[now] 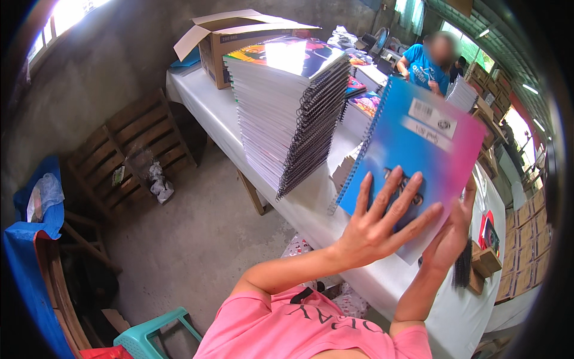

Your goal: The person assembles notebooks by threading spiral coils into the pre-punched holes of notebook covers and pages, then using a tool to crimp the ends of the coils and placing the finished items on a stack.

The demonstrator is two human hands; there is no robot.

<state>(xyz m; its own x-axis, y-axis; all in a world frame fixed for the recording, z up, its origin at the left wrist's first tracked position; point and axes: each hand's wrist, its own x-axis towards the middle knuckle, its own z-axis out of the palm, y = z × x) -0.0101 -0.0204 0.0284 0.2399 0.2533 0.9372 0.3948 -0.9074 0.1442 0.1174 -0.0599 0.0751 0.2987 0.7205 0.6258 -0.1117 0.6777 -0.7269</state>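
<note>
A spiral notebook (399, 149) with a blue-to-pink cover is held tilted over the table in front of me. My left hand (372, 232) lies on its cover with fingers spread, near the lower part. At the notebook's lower right edge my right hand (452, 234) grips it, the fingers partly hidden. To the left rises a tall stack of spiral notebooks (269, 119), their black coils facing right and a colourful glossy cover on top.
The long table has a white cover (206, 116). An open cardboard box (209, 60) stands behind the stack. A person in a blue shirt (426, 67) is across the table. Black coils (461, 266) and wooden blocks (485, 260) lie at right. A teal stool (158, 332) stands lower left.
</note>
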